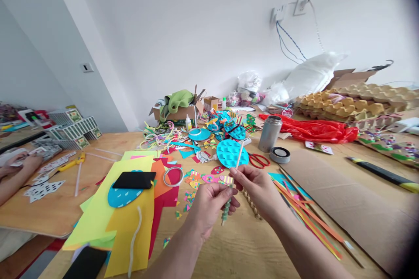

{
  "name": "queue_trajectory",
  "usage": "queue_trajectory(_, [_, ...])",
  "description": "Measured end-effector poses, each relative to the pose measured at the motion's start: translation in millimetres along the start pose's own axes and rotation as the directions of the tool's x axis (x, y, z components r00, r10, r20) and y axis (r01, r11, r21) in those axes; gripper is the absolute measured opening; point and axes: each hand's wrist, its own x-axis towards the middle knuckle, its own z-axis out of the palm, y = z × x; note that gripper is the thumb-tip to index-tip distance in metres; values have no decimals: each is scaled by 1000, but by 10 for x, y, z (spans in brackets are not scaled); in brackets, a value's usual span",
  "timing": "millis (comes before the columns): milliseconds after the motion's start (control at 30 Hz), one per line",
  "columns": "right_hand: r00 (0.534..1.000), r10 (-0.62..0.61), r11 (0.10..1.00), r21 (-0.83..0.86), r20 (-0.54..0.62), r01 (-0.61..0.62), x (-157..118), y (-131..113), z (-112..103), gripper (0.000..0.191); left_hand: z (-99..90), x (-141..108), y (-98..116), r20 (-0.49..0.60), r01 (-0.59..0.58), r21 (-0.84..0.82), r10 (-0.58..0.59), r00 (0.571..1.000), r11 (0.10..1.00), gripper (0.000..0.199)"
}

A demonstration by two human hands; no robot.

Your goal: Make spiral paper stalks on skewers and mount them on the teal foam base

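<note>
Left grip [212, 200] and right grip [255, 185] hold the stick [240, 155] steeply slanted, top rightward.

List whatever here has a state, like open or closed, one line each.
Person's left hand: closed on the thin pale stick
Person's right hand: pinching the stick higher up
Green coiled strip: wound around the stick's lower part
Silver metal bottle: upright, uncapped
Round black-and-silver lid: off, beside the bottle
Red-handled scissors: lying flat; blades not clearly visible
Yellow plastic glue gun: lying down
Brown cardboard box: open, filled
</note>
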Motion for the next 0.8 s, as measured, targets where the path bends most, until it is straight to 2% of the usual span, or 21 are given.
queue_trajectory(167, [1000,-28,999,-42,-3,28,-10,-15,2,44,-3,0,5,2,-3,-20,3,1000,1000,39])
queue_trajectory(367, [1000,4,1000,-25,14,-3,-8,4,-8,44,-22,0,-23,113,32,-33,-28,993,999,41])
queue_trajectory(600, [1000,19,1000,18,5,-20,6,1,-34,41,-40,3,-57,169,54,-50,-45,985,997,37])
queue_trajectory(700, [999,17,999,49,-50,-14,37,21,-96,39,-32,-15,-54,203,90,-62,-75,976,994,37])
queue_trajectory(800, [981,-13,994,106,-192,34,101,64,-242,36,-20,-37,-42,230,159,-30,-148,962,987,38])
